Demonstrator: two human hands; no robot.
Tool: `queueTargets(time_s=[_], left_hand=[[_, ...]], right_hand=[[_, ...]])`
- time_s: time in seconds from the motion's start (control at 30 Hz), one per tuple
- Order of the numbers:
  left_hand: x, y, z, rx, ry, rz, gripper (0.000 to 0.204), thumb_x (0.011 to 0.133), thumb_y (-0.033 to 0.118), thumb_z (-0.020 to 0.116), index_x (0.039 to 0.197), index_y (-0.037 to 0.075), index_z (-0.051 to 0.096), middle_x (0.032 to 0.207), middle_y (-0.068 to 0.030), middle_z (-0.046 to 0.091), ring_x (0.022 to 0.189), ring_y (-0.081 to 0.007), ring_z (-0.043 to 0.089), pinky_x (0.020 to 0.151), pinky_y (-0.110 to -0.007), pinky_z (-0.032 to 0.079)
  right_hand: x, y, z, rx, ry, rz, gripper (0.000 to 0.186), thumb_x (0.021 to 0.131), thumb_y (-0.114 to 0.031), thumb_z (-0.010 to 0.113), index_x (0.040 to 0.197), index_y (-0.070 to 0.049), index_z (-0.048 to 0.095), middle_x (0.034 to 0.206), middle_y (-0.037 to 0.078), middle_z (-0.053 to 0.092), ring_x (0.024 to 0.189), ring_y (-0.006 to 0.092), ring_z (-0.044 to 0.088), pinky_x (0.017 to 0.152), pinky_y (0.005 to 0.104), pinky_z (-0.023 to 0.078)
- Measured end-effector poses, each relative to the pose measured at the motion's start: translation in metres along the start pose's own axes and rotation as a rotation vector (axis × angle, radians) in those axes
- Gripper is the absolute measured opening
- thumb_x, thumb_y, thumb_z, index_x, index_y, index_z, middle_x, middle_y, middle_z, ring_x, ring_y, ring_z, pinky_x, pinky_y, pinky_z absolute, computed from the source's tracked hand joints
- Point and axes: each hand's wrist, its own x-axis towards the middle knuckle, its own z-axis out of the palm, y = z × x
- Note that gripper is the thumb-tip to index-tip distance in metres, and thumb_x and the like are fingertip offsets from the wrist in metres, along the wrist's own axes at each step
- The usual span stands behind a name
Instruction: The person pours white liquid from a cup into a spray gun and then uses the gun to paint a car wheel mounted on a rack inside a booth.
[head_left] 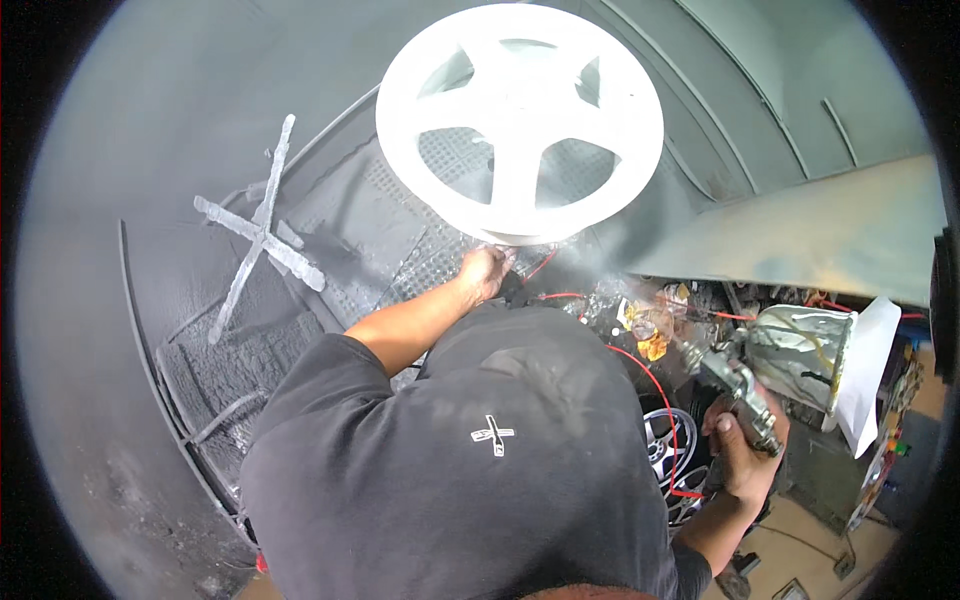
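A white five-spoke wheel rim (518, 185) is held up at the top of the head view. My left hand (487, 272) is closed just under its lower edge; the fingertips and whatever they grip are hidden. On the right, my right hand (745, 450) is wrapped round a metal spray gun (735, 385), its nozzle end turned up and left toward the wheel. A paint-smeared cup (795, 350) is attached to the gun, with a white sheet (872, 375) at its far end. Pale mist hangs between gun and wheel.
A grey-coated cross-shaped stand (263, 238) is at the left. A thin red hose (650, 375) runs past my body on the right. Below it lie other wheels (668, 440). Crumpled litter (650, 325) lies near the gun, beside a pale panel (800, 235).
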Motion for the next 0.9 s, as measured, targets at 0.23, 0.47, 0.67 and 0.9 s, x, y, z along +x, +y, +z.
queueTargets(time_s=[0.23,0.47,0.67,0.9], left_hand=[[-0.021,0.034,0.014,0.087,0.023,-0.045,0.039,0.091,-0.007,0.035,0.127,-0.001,0.051,0.122,-0.0143,0.060,0.111,-0.0257,0.062,0.092,-0.038,0.053],[-0.016,0.054,0.000,0.098,0.085,-0.072,0.036,0.092,-0.006,0.034,0.121,0.003,0.054,0.112,-0.0098,0.061,0.101,-0.0233,0.063,0.087,-0.038,0.053],[-0.024,0.075,0.006,0.130,0.142,-0.004,0.028,0.096,0.002,0.039,0.119,0.008,0.055,0.102,-0.0085,0.062,0.090,-0.0209,0.062,0.079,-0.038,0.053],[0.007,0.144,-0.022,0.354,0.230,0.264,0.024,0.102,0.021,0.049,0.121,0.009,0.058,0.103,-0.0067,0.065,0.090,-0.0206,0.062,0.081,-0.042,0.053]], right_hand=[[0.012,-0.031,0.031,0.154,-0.087,-0.092,0.066,0.079,-0.021,0.086,0.132,0.006,0.059,0.115,0.023,0.070,0.082,0.0207,0.067,0.073,0.0336,0.055],[0.063,-0.080,0.052,-0.090,0.205,-0.182,0.077,0.084,-0.036,0.079,0.139,0.009,0.050,0.080,0.006,0.064,0.063,0.0072,0.055,0.051,0.0186,0.038],[0.057,-0.085,0.058,-0.008,0.109,-0.171,0.078,0.078,-0.035,0.084,0.133,0.011,0.056,0.071,0.005,0.062,0.056,0.0107,0.056,0.049,0.0224,0.041],[0.040,-0.092,0.062,0.036,-0.121,-0.135,0.067,0.069,-0.020,0.089,0.122,0.012,0.064,0.096,0.020,0.072,0.066,0.0199,0.066,0.058,0.0329,0.053]])
